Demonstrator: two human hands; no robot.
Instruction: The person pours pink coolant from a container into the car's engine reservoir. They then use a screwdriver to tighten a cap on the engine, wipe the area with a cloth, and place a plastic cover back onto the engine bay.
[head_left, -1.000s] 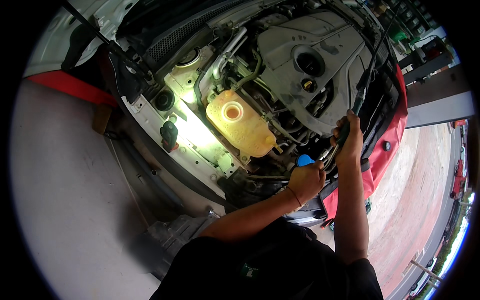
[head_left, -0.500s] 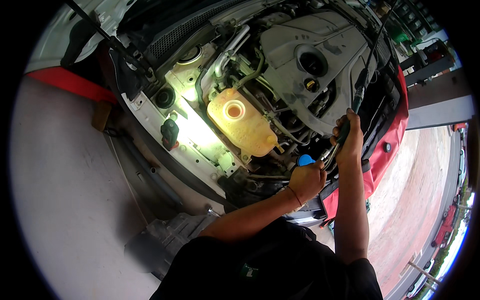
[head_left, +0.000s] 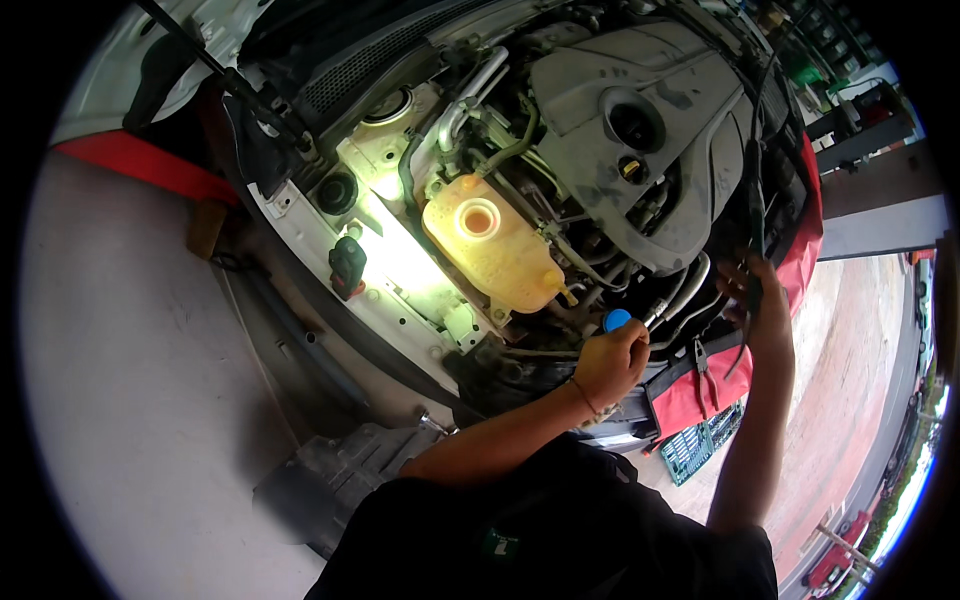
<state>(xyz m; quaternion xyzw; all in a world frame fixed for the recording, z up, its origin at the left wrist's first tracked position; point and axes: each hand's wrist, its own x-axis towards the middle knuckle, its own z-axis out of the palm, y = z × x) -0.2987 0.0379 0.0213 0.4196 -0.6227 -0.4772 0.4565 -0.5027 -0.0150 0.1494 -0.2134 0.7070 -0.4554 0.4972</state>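
Note:
My left hand is a closed fist at the front of the engine bay, beside a blue cap. What its fingers hold is hidden. My right hand is farther right, over the front edge of the bay, around a long, dark tool. A thin dark line trails below that hand; its exact kind is unclear. Left of both hands sits a yellowed coolant reservoir, its round filler neck uncapped. Behind them lies the grey engine cover.
Pliers with red handles rest on the red fender cover. A green tool case lies below it. A dark lamp-like object stands on the brightly lit inner fender. A grey metal casing is on the floor at left.
My right hand has moved right and slightly down with the dark tool, away from my left hand. The pliers and green case have come into sight. My left hand has barely shifted.

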